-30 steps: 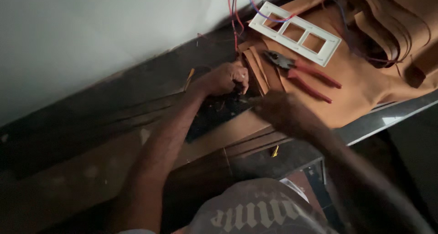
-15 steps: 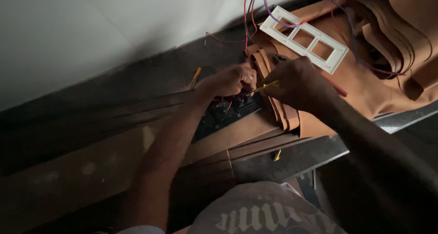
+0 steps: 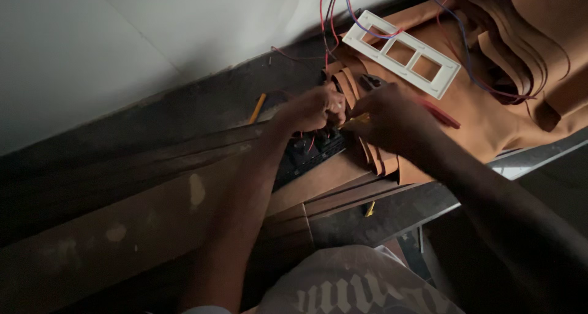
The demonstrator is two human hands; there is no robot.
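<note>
- Dim workspace under a pale wall (image 3: 122, 50); dark, scuffed wooden desk (image 3: 153, 185) running along its foot, draped at the right in tan sheet material (image 3: 508, 124).
- Left hand (image 3: 315, 109) curled narrow over the top end of a black switch block (image 3: 306, 155), fingers pinched onto something small at its terminals; exactly what is pinched, too dark to tell.
- Right hand (image 3: 392, 115) closed around a slim yellow-handled tool (image 3: 358, 121), likely a screwdriver, tip aimed left toward the left hand's fingertips.
- Black switch block lying flat on the desk edge, just below and between the two hands, long axis slanting from lower left to upper right; left hand touching it, right hand just beside its upper right corner.
- Tool's long axis nearly level, running right to left, meeting the block at its upper end.
- Red and blue wires (image 3: 324, 26) dropping from above into the spot between the hands.
- White three-window faceplate (image 3: 401, 53) resting on the tan sheet, up and right of the right hand, apart from it.
- Red-handled pliers (image 3: 438, 112) partly hidden behind the right hand.
- Yellow pencil-like stick (image 3: 257, 109) on the desk, left of the left hand.
</note>
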